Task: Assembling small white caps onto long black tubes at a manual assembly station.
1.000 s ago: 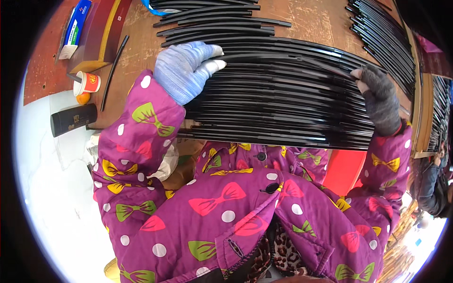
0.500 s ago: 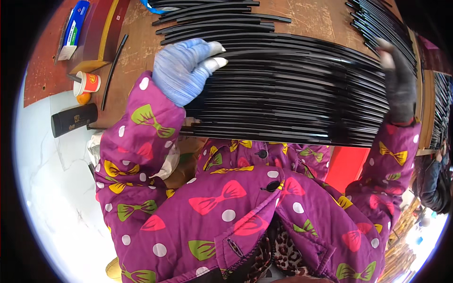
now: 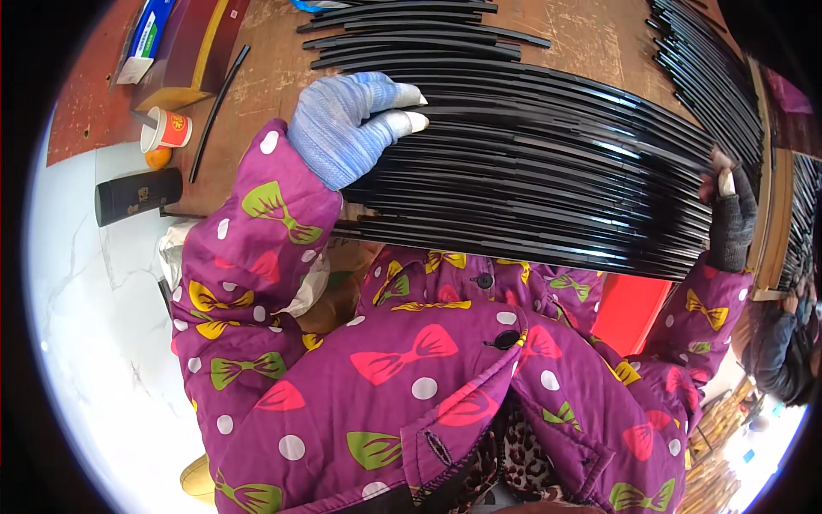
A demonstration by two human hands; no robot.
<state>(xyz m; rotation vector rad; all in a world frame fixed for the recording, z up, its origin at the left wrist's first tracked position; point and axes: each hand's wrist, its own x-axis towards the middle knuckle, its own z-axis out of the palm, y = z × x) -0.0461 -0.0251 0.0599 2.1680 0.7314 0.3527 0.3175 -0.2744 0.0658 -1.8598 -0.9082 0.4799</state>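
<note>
A wide row of thin, glossy black rods (image 3: 548, 197) lies side by side across the table in front of me. My left hand (image 3: 347, 128), in a pale blue glove with white fingertips, is over their left ends. Its thumb and forefinger pinch the end of one black rod (image 3: 479, 111). At the right ends is my right hand (image 3: 730, 206), in a dark grey glove that leaves fingertips bare. Those fingers are bent against the rod ends, closed on them; exactly how many they hold is hard to see.
More black rods lie beyond the row (image 3: 411, 43) and at the far right (image 3: 706, 77). On the left are a maroon box (image 3: 193, 51), a blue-and-white carton (image 3: 147, 38), a paper cup (image 3: 167, 130), an orange fruit (image 3: 158, 158) and a black cylinder (image 3: 139, 196). Another person's sleeve (image 3: 781, 347) shows at right.
My right hand has come nearer to me and its fingers have closed on the rods' right ends. The left hand keeps its pinch. The whole view has shifted slightly.
</note>
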